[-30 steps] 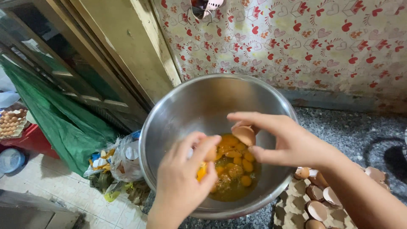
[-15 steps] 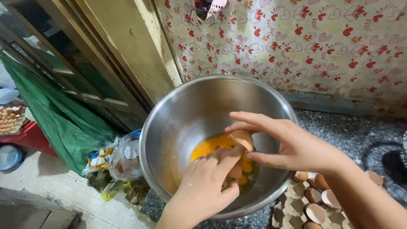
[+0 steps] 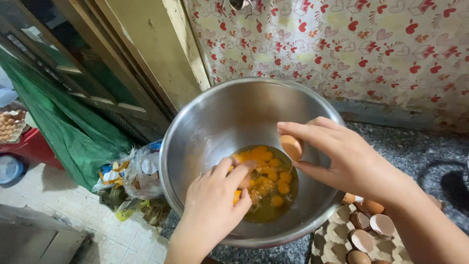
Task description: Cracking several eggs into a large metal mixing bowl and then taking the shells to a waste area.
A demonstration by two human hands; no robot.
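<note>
A steel mixing bowl [image 3: 220, 117] stands on a dark speckled counter and holds several orange egg yolks [image 3: 271, 178] in clear egg white. My right hand [image 3: 347, 159] reaches over the bowl's right rim and grips a brown eggshell half [image 3: 291, 146] above the yolks. My left hand [image 3: 215, 200] comes in over the near rim, fingers curled around another piece of shell [image 3: 244, 183] just above the liquid.
A cardboard egg tray [image 3: 337, 234] with empty brown shells sits at the lower right. A green bag [image 3: 63, 132] and a clear bag of scraps [image 3: 139, 171] lie on the tiled floor to the left. A heart-patterned wall covering [image 3: 342, 44] stands behind the bowl.
My hands were together over the bowl with the egg; now they have drawn apart, each with a shell piece. The bowl sits flatter, the yolks pooled at the bottom.
</note>
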